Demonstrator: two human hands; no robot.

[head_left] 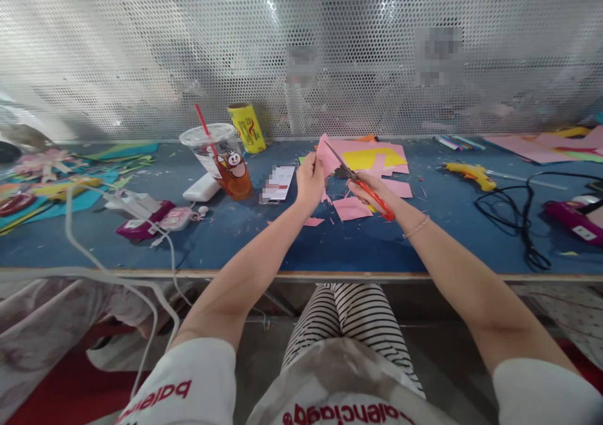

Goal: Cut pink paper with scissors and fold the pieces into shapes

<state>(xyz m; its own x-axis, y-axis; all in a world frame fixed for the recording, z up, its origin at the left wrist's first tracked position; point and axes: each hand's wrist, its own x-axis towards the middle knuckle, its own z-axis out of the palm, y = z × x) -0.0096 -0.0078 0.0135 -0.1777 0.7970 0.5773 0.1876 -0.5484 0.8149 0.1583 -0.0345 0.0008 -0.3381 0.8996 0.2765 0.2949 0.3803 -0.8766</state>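
Observation:
Pinched in my left hand (311,177) is a piece of pink paper (328,155), held up over the blue table. My right hand (370,189) grips red-handled scissors (380,204), whose blades point up and left against the pink paper. Whether the blades are parted I cannot make out. Below and behind my hands lie pink sheets, a yellow paper piece (374,159) and a pink offcut (352,209), with small scraps around them. A phone (279,183) with its screen lit lies just left of my left hand.
Left of the phone stand a plastic cup (235,174) with a straw and a yellow can-like roll (247,128). A white power bank (202,188) and cables lie farther left. At right are a yellow glue gun (471,175), black cord (522,224) and pens (459,142). A perforated metal panel (188,54) closes the back.

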